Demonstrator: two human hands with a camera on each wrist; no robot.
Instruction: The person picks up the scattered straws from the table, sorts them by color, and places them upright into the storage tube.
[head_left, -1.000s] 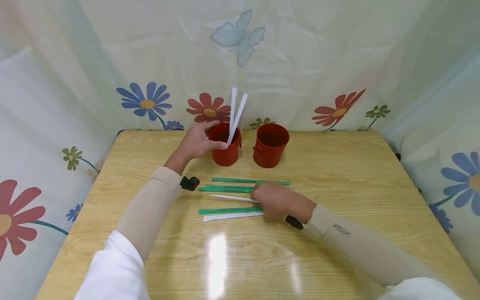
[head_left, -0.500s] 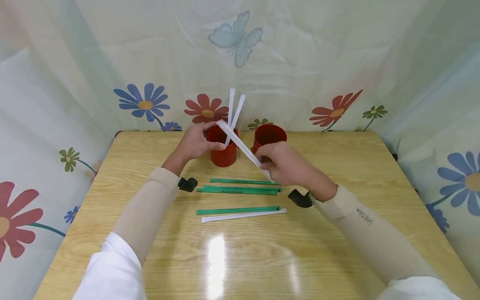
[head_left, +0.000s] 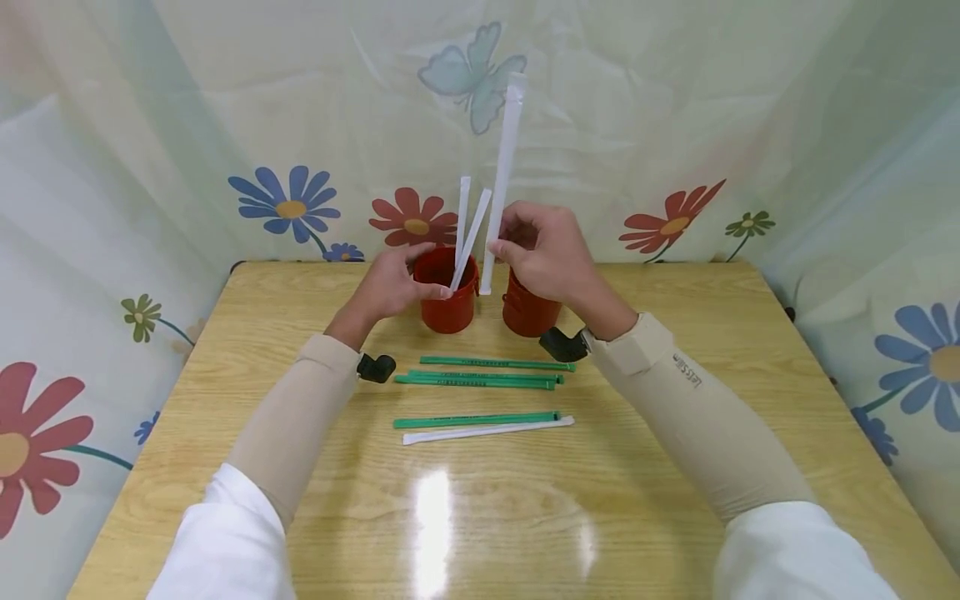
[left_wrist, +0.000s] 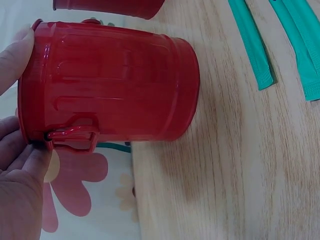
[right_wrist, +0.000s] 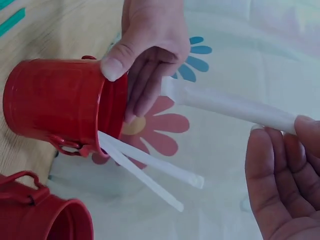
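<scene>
My left hand [head_left: 392, 285] holds the rim of the left red bucket [head_left: 447, 315], thumb on the near side and fingers round the far side. Two white paper-wrapped straws [right_wrist: 150, 164] lean out of that bucket. My right hand [head_left: 553, 250] pinches another white wrapped straw [head_left: 506, 150] near its lower part. This straw stands almost upright in the head view, its bottom end between the two buckets and apart from the rim. Partly hidden behind my right hand is the right red bucket [head_left: 531, 315].
Several green wrapped straws [head_left: 487, 382] lie across the wooden table [head_left: 337, 500] in front of the buckets. One white wrapped straw [head_left: 487, 431] lies below the nearest green one. A flowered curtain [head_left: 315, 100] hangs behind the table.
My right hand has picked up a white straw from the table, raised it towards the buckets and turned it upright. My left hand stays on the left bucket.
</scene>
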